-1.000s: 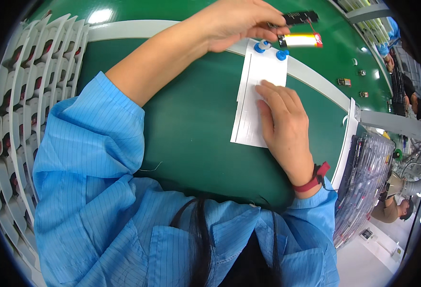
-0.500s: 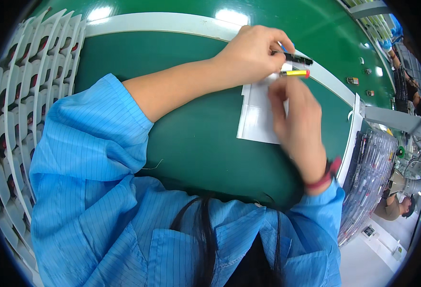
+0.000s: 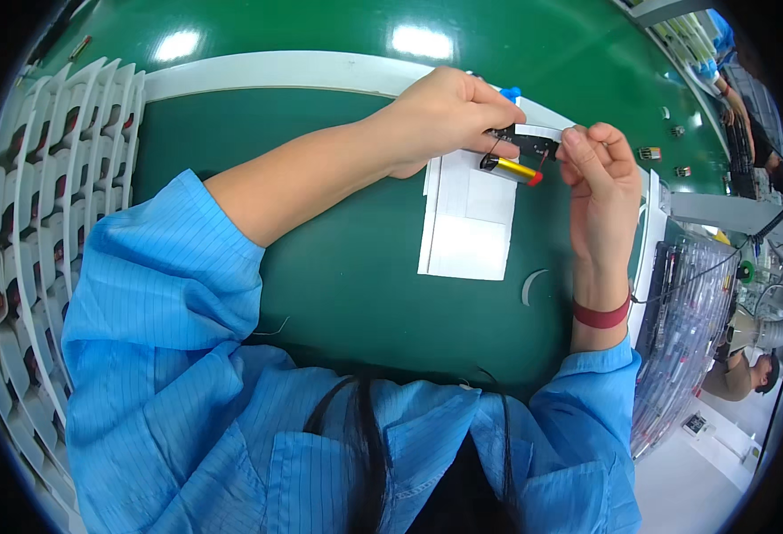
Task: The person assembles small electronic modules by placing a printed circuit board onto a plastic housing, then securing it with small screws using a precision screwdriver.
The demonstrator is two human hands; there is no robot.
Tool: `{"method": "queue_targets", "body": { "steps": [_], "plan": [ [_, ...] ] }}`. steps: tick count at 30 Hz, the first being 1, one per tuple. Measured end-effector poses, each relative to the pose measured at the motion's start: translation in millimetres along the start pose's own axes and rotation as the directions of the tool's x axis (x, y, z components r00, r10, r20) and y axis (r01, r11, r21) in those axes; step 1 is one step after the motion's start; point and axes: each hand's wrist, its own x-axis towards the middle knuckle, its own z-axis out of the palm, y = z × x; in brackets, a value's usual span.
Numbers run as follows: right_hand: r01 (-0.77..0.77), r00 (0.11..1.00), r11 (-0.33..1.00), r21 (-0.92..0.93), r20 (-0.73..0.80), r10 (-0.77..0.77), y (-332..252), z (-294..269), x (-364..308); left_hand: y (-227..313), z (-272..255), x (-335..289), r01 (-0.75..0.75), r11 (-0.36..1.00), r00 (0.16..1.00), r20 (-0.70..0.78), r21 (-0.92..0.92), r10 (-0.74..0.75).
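Observation:
My left hand (image 3: 458,116) pinches a narrow black circuit board (image 3: 536,144) above the far part of the table. Just below the board hangs a yellow cylindrical battery (image 3: 509,169) with a red end, close to my left fingertips; a short red wire shows between them. My right hand (image 3: 601,169) is closed at the board's right end, thumb against fingers; whether it grips the board or something thin is hidden. Under the hands lies a white folded sheet (image 3: 467,227). A red band circles my right wrist.
Stacked white trays (image 3: 49,178) holding small dark and red parts stand at left. Clear plastic trays (image 3: 690,320) stand at right. A curved white strip (image 3: 532,287) lies on the green mat (image 3: 356,267). Small parts (image 3: 649,153) sit beyond the white ledge (image 3: 294,71). Other people work at far right.
My right hand has moved up and right, from beside the battery to the board's end. Board and battery now tilt more into view. The curved strip has come into view on the mat.

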Motion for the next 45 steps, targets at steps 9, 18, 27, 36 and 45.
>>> {"method": "queue_targets", "body": {
  "steps": [9,18,27,36,45],
  "plan": [
    [0.183,0.972,0.973,-0.142,-0.123,-0.201,16,11,-5,-6,3,0,-0.067,0.991,0.993,-0.108,-0.116,0.054],
    [0.154,0.976,0.978,-0.144,-0.133,-0.173,20,9,-2,-5,4,-1,-0.048,0.991,0.993,-0.116,-0.125,0.034],
    [0.242,0.957,0.948,-0.206,-0.110,-0.268,22,13,-5,-7,2,-4,-0.125,0.985,0.990,-0.085,-0.117,0.115],
    [0.302,0.933,0.902,-0.308,-0.097,-0.346,26,9,0,-7,5,-5,-0.112,0.988,0.991,-0.089,-0.103,0.103],
    [-0.041,0.959,0.973,-0.225,0.266,0.102,-17,-10,4,19,-13,-8,0.232,0.963,0.921,0.350,-0.138,-0.172]
  ]
}}
